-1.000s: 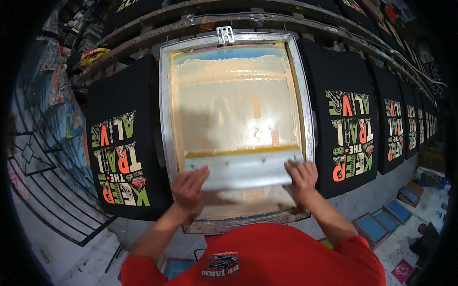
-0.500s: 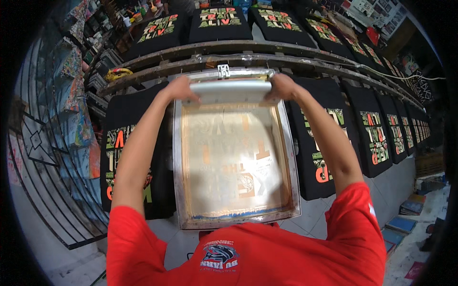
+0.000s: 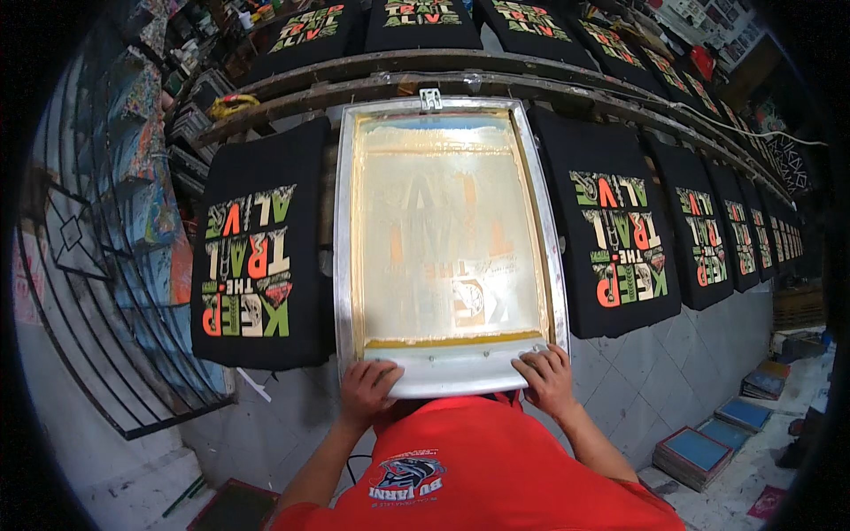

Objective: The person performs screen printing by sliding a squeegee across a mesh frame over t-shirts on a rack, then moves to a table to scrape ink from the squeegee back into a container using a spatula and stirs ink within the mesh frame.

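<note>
At six o'clock on the pale, silver-framed screen (image 3: 344, 221), the left hand (image 3: 370, 388) and right hand (image 3: 547, 379) grip both ends of a long silver metal squeegee (image 3: 456, 373), lying nine to three.

1. two worn rails (image 3: 372, 87) curve across the upper frame; a yellow object (image 3: 232, 107) sits by their left end.
2. supports under the central metal-framed screen (image 3: 434, 208) and flanking black shirts (image 3: 602, 146) are hidden.
3. a pale, stained surface (image 3: 717, 503), lower right, bears stacked blue panels (image 3: 698, 450).
4. grey tiled floor (image 3: 611, 385) shows right of center.
</note>
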Tool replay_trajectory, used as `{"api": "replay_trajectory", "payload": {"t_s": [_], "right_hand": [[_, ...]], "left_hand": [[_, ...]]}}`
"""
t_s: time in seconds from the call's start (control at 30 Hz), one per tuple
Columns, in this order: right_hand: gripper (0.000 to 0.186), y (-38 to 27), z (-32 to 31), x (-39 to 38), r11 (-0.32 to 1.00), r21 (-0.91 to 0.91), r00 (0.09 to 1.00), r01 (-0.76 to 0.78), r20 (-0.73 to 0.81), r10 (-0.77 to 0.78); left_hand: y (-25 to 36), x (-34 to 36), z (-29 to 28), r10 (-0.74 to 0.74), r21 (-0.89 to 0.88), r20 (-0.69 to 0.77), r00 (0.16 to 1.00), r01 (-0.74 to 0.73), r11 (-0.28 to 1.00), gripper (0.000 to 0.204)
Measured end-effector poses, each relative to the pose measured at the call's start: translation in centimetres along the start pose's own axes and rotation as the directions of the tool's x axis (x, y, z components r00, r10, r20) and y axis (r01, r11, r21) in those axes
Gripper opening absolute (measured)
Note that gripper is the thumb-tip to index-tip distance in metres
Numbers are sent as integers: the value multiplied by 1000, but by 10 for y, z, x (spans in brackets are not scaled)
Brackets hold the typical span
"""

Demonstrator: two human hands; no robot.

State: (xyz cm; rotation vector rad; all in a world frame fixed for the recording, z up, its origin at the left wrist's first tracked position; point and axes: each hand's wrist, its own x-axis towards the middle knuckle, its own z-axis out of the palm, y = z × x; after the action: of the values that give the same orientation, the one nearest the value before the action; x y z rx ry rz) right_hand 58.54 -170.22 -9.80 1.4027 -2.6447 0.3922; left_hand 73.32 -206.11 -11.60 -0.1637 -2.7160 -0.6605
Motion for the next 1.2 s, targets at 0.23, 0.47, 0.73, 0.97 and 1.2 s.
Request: {"api": "replay_trajectory", "payload": {"t_s": [0.23, 0.47, 0.73, 0.97, 1.2], "right_hand": [[64, -5, -22, 6, 969, 194, 985, -152, -54, 165], [71, 36, 0, 12, 432, 159, 458, -888, 216, 862], [66, 73, -31, 56, 348, 532, 530, -771, 234, 815], [66, 93, 22, 86, 213, 756, 430, -619, 99, 897], [52, 9, 31, 109, 278, 710, 430, -647, 38, 902]], "left_hand": [[-2, -14, -8, -259, -125, -176, 950, 240, 963, 58], [-29, -27, -12, -911, -434, 239, 336, 876, 209, 68], [-31, 43, -43, -888, -394, 180, 423, 858, 329, 72], [-62, 50, -6, -941, -450, 38, 337, 846, 286, 64], [-70, -13, -60, -978, -615, -28, 208, 767, 181, 54]]}}
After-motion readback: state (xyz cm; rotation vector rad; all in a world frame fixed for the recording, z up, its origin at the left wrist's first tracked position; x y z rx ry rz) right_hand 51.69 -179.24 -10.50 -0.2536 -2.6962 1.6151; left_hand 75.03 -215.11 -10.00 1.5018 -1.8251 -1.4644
